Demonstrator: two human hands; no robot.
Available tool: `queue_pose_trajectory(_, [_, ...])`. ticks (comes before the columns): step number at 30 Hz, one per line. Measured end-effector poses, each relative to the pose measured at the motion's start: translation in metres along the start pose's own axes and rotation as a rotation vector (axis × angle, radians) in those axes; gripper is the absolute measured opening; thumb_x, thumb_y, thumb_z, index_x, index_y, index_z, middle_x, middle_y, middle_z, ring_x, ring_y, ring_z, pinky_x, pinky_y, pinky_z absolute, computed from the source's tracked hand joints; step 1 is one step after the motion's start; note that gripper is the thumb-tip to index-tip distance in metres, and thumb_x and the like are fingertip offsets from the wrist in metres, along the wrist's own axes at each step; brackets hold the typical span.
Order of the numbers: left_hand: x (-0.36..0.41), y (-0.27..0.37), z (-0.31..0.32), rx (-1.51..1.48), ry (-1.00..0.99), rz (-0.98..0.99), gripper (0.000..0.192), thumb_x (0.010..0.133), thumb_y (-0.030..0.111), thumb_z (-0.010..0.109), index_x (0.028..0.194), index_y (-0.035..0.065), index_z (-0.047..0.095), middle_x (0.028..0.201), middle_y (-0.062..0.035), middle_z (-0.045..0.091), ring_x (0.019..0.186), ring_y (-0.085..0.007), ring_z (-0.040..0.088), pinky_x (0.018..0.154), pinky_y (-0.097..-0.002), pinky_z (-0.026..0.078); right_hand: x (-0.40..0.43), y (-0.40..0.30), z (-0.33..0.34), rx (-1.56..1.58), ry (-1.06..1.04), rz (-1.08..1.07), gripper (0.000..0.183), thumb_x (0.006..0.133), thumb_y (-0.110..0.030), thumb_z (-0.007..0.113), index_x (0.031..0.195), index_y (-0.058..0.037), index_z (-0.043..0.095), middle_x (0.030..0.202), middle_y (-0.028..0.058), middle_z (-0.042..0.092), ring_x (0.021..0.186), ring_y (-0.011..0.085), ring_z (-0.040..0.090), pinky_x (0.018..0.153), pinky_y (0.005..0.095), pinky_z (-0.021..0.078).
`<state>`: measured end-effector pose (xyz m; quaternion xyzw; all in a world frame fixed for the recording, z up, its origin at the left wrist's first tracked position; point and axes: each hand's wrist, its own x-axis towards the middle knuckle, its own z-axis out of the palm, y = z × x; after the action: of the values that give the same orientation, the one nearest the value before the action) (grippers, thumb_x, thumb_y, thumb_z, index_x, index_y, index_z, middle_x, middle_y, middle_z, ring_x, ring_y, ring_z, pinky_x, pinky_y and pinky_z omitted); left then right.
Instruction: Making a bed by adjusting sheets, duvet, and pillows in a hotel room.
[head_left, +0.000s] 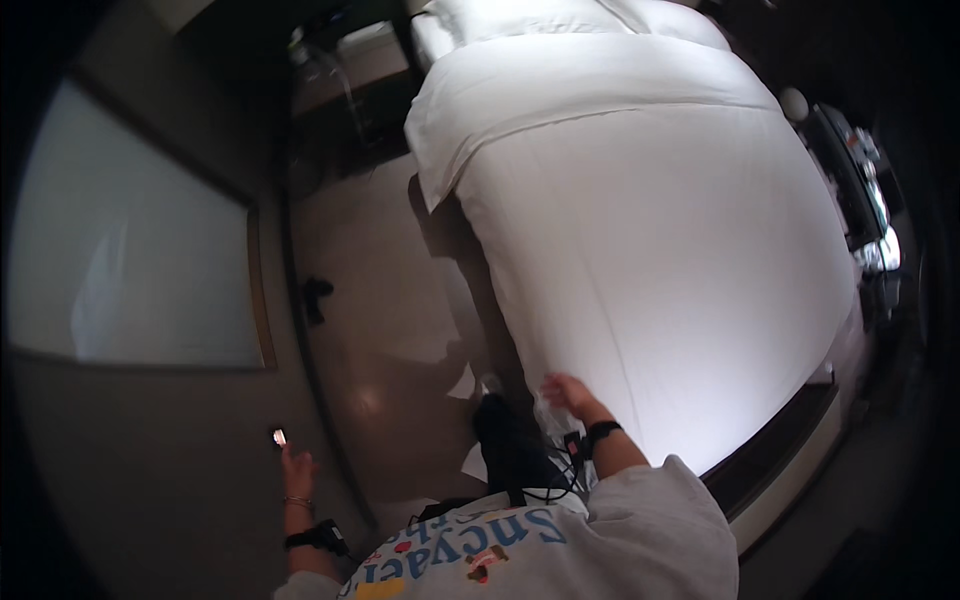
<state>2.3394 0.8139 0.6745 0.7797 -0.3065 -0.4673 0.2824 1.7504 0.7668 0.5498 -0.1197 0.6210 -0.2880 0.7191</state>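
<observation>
At the lower left, my left hand (298, 463) reaches to the wall with one finger extended to a small lit wall switch or panel (280, 437); the fingertip is at its lower edge, and whether it presses cannot be told. Over the near left edge of a bed with a smooth white duvet (652, 225), my right hand (566, 393) hangs with fingers slightly spread and holds nothing. The duvet's top is folded back below white pillows (525, 16). Both wrists wear black straps with small devices and cables.
A framed pale panel (142, 240) is on the left wall. Beyond the floor (375, 247) stands a bedside table (371, 64) with a cable. A small black object (316, 300) lies by the wall's foot. Dark furniture bearing several items (847, 176) stands right of the bed.
</observation>
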Motion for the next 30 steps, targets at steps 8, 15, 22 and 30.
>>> queue_pose_trajectory(8, [0.1, 0.251, 0.128, 0.427, 0.066, 0.78, 0.033, 0.08, 0.011, 0.053, 0.112, 0.005, 0.048, 0.106, -0.0114, 0.051, 0.079, -0.0197, 0.056, 0.072, -0.0291, 0.045, 0.027, -0.226, 0.019, 0.142, 0.174, -0.36, 0.03, 0.082, -0.021, 0.046, 0.109, -0.0081, 0.052, 0.095, 0.0054, 0.06, 0.084, 0.0163, 0.057, 0.07, 0.0275, 0.0442])
queue_pose_trajectory(15, [0.217, 0.422, 0.246, 0.537, -0.451, 0.719, 0.019, 0.078, 0.019, 0.057, 0.078, 0.0007, 0.056, 0.076, -0.0134, 0.056, 0.074, -0.0222, 0.056, 0.067, -0.0312, 0.044, 0.022, -0.276, -0.056, 0.343, 0.638, -0.402, 0.031, 0.08, -0.019, 0.047, 0.11, -0.0097, 0.05, 0.095, 0.004, 0.059, 0.084, 0.0156, 0.055, 0.073, 0.0307, 0.0424])
queue_pose_trajectory(22, [0.336, 0.543, 0.347, 0.47, -0.693, 0.804, 0.017, 0.08, 0.016, 0.056, 0.091, 0.0026, 0.055, 0.082, -0.0081, 0.056, 0.077, -0.0169, 0.055, 0.069, -0.0283, 0.045, 0.033, -0.34, -0.079, 0.365, 0.903, -0.398, 0.032, 0.08, -0.02, 0.047, 0.111, -0.0099, 0.051, 0.104, 0.0038, 0.057, 0.095, 0.0164, 0.051, 0.08, 0.0342, 0.0394])
queue_pose_trajectory(30, [0.446, 0.55, 0.371, 0.646, -0.881, 0.622, 0.017, 0.08, 0.011, 0.055, 0.095, 0.0033, 0.054, 0.086, -0.0043, 0.057, 0.08, -0.0131, 0.054, 0.073, -0.0266, 0.044, 0.143, -0.531, -0.165, 0.62, 0.713, -0.657, 0.034, 0.084, -0.018, 0.046, 0.117, -0.0081, 0.045, 0.113, 0.0048, 0.052, 0.105, 0.0168, 0.047, 0.088, 0.0303, 0.0366])
